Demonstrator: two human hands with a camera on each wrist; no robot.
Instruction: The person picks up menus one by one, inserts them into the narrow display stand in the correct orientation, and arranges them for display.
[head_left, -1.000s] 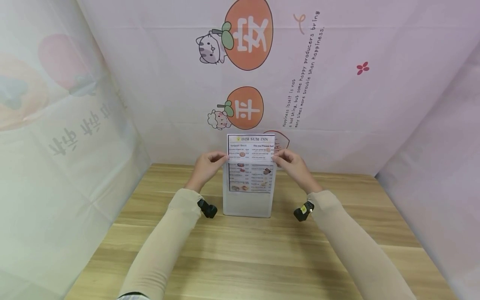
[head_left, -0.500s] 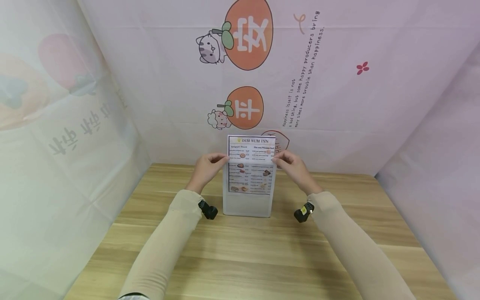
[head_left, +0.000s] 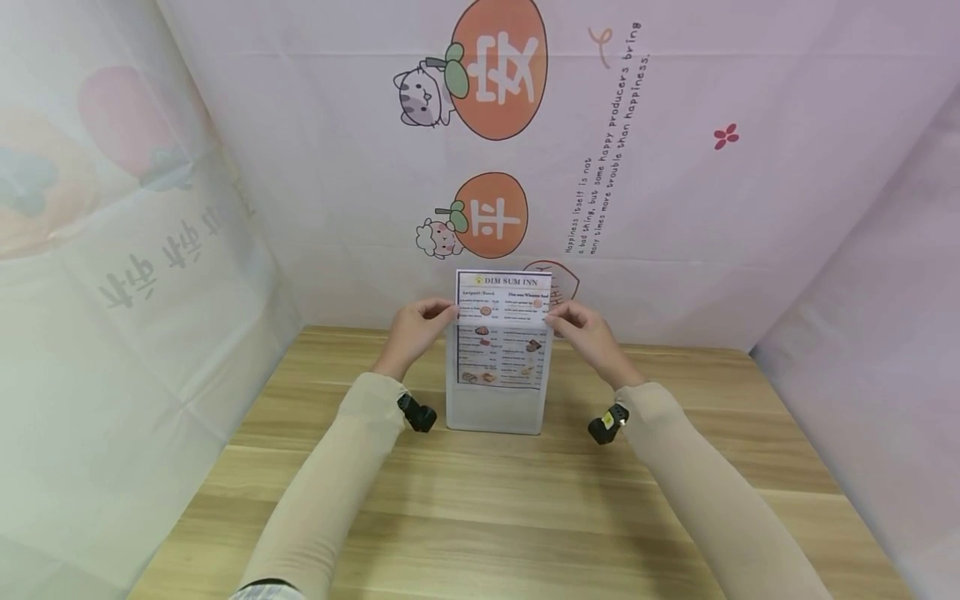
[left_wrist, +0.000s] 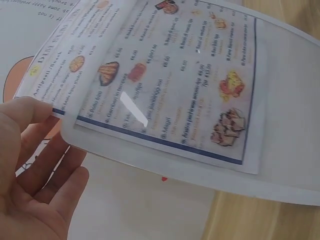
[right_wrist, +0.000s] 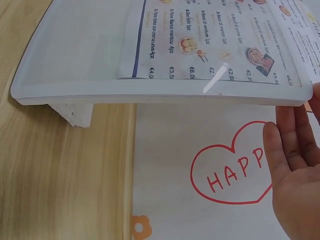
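A printed "DIM SUM INN" menu sheet (head_left: pixel 504 298) stands partly inside a white-framed clear menu holder (head_left: pixel 495 410), upright on the table. Its top part sticks out above the holder; its lower edge sits partway down behind the clear front. My left hand (head_left: pixel 415 333) pinches the sheet's left edge just above the holder's top corner. On the opposite edge, my right hand (head_left: pixel 588 333) pinches the sheet at about the same height. The left wrist view shows the left thumb (left_wrist: pixel 30 111) on the paper's edge. In the right wrist view, the right fingers (right_wrist: pixel 295 145) reach behind the holder's corner.
The holder stands on a wood-grain table (head_left: pixel 480 508), near its back edge. Behind rises a white printed cloth (head_left: pixel 675 200), with more cloth at both sides. A white foot (right_wrist: pixel 75 114) juts from the holder's back.
The menu sheet has slid very slightly downward in the holder since one second ago. My left hand has shifted a little upward in the last half second; the holder stays put.
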